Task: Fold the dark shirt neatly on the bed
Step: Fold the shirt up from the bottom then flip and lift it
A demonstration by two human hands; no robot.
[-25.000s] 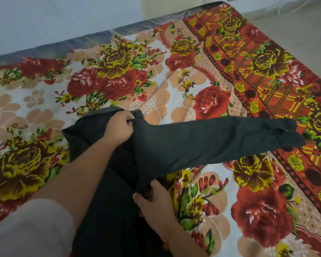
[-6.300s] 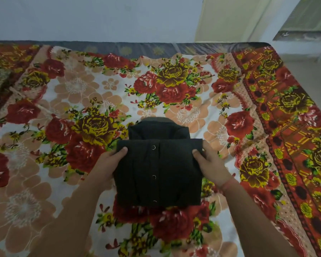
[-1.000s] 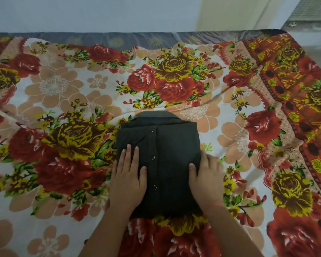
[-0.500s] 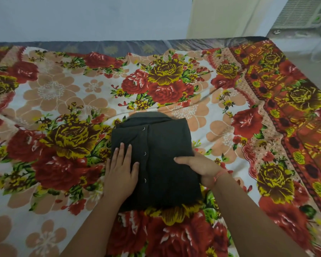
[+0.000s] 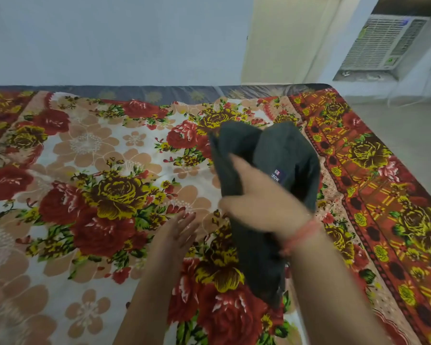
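Right hand clutched the folded dark-grey cloth shirt above the floral bed's right side, left hand slack; laying it flat seemed due.

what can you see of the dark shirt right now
The dark shirt is a folded bundle of charcoal, woven-looking cloth. The right hand grips it around its middle, tilted up above the floral bedsheet. A small label with white letters shows near its upper end. Its lower end hangs close to the sheet; contact there is unclear. The left hand is apart from it.
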